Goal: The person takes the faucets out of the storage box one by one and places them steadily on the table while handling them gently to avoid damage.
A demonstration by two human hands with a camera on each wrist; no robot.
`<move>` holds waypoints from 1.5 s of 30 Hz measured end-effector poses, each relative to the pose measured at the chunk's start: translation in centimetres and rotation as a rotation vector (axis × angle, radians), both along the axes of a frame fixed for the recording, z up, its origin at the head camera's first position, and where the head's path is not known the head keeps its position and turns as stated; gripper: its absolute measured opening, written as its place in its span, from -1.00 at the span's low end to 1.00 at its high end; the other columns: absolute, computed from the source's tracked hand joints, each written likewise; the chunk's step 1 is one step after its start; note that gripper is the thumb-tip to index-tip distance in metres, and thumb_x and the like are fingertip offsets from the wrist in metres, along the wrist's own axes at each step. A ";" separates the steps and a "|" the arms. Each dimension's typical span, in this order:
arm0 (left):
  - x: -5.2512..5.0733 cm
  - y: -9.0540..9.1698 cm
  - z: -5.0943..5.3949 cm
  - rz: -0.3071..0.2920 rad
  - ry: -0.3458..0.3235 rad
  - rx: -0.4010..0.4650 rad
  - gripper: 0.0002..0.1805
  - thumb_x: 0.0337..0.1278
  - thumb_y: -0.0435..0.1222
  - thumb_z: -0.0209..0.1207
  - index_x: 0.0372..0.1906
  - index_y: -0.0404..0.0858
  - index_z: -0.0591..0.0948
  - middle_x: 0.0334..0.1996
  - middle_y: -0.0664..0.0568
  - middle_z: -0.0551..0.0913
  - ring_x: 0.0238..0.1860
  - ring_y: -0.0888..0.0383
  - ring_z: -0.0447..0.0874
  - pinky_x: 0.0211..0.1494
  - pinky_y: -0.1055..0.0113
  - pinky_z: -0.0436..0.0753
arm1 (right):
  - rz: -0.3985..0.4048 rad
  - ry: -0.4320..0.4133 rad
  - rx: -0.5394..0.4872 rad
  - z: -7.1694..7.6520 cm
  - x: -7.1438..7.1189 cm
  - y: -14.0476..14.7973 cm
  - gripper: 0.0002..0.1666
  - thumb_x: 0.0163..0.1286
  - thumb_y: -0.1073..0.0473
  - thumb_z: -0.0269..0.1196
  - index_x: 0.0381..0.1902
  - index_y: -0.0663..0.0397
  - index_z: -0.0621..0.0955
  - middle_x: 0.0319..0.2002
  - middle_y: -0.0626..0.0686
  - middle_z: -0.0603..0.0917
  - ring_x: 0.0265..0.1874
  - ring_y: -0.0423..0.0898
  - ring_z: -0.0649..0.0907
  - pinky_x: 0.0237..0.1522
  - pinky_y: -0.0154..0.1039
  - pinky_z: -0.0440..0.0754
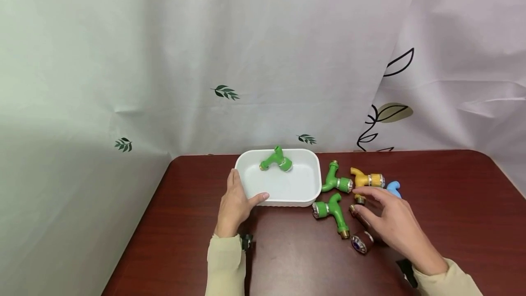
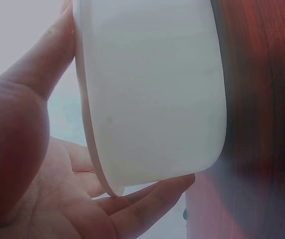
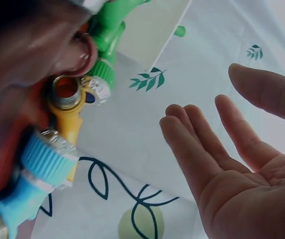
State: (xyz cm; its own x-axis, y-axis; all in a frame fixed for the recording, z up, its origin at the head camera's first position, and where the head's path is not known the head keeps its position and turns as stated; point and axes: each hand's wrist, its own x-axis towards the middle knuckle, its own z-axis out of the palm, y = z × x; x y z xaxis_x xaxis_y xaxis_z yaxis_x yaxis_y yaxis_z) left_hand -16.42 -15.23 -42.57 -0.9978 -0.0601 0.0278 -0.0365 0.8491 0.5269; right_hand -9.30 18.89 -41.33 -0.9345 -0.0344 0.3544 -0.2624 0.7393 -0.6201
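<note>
My left hand [image 1: 235, 204] holds the near left corner of a white plastic tray [image 1: 302, 191]. Its thumb lies on the near rim and its fingers along the left side. Inside the tray is a green tap [image 1: 276, 159]. My right hand [image 1: 392, 218], fingers apart and holding nothing, hovers over a dark brown tap [image 1: 362, 242], partly hiding it. In the right wrist view the empty palm [image 3: 252, 194] is seen beside the taps. Close by lie a yellow tap [image 1: 360, 179] and a light blue tap [image 1: 393, 187], the latter mostly behind the hand.
Between the tray and my right hand lie two more green taps, one farther back [image 1: 334, 179] and one nearer [image 1: 334, 211]. All rest on a reddish-brown table [image 1: 185, 223]. A pale curtain with leaf prints [image 1: 267, 58] hangs behind the table's far edge.
</note>
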 end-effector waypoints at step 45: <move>0.2 -0.1 0.0 0.001 0.005 0.010 0.30 -0.05 0.10 0.49 0.55 -0.51 -0.01 0.55 -0.33 0.04 0.13 -0.34 0.57 0.21 -0.13 0.51 | 0.119 -0.068 -0.003 2.1 -5.9 -6.4 -0.56 0.26 0.24 0.44 0.11 0.14 0.66 -0.10 0.10 0.67 -0.23 0.02 0.60 -0.16 -0.02 0.54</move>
